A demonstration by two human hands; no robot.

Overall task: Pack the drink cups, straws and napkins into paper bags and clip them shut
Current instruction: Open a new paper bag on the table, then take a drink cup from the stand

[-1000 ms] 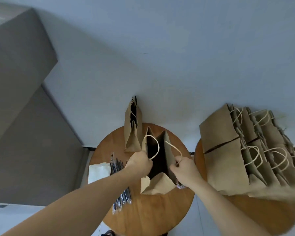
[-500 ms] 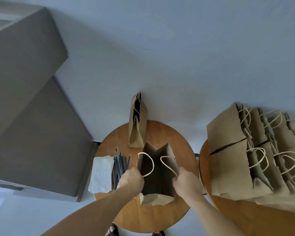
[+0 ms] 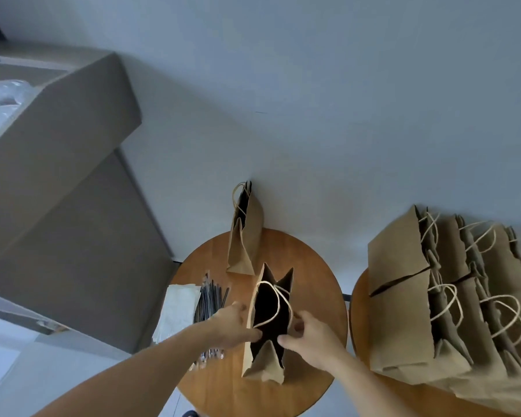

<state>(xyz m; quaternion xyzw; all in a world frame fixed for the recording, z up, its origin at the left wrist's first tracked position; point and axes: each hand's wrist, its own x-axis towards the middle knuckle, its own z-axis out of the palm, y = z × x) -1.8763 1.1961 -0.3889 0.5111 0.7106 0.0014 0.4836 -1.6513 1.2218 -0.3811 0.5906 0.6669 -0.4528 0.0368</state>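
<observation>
— on the round wooden surface (image 3: 313, 281), what is being handled?
— an upright paper bag (image 3: 263, 368), its mouth open and dark inside. the left hand (image 3: 233, 326) grips the left rim and the right hand (image 3: 310, 341) pinches the right rim, fingers curled on the paper. straws (image 3: 209, 299) and napkins (image 3: 176, 311) lie just left of it; no drink cup is visible.
— what could go wrong?
— likely the bag tips, since it looks light and empty, or the thin rim tears if pulled too wide. its cord handles (image 3: 275, 302) droop into the mouth and could snag whatever goes in. a second bag (image 3: 244, 245) stands behind, near enough to knock.
</observation>
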